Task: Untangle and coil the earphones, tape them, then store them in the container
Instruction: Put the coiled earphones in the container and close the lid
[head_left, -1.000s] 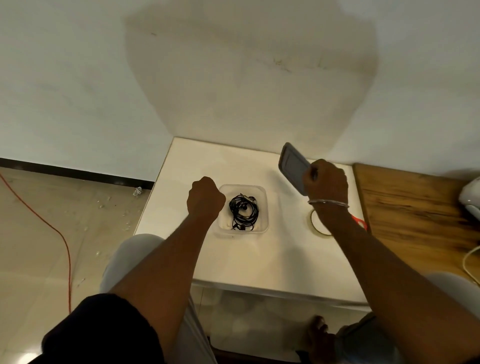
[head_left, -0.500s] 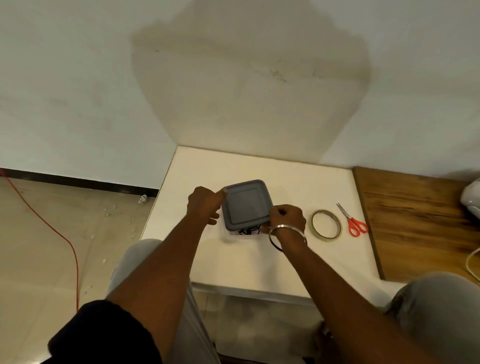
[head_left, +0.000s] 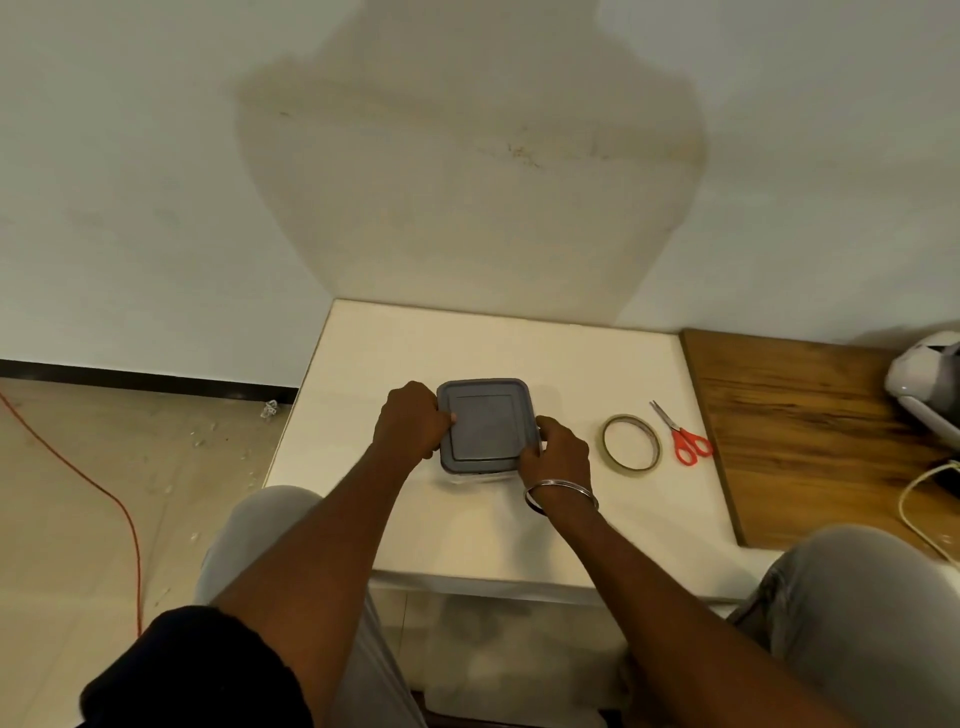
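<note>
A square grey lid (head_left: 485, 423) lies flat on top of the clear plastic container (head_left: 470, 477) in the middle of the white table (head_left: 519, 525). My left hand (head_left: 413, 421) grips the lid's left edge, thumb on top. My right hand (head_left: 558, 451), with a metal bangle at the wrist, presses on the lid's near right corner. The black earphones are hidden under the lid.
A roll of tape (head_left: 631, 443) and red-handled scissors (head_left: 683, 436) lie to the right of the container. A wooden board (head_left: 810, 431) adjoins the table's right side, with a white device (head_left: 927, 384) and a cable on it. An orange cord (head_left: 104, 483) runs over the floor at left.
My right hand brought the grey lid down from the air onto the container, covering the earphones. Both hands now press on the lid, which lies level.
</note>
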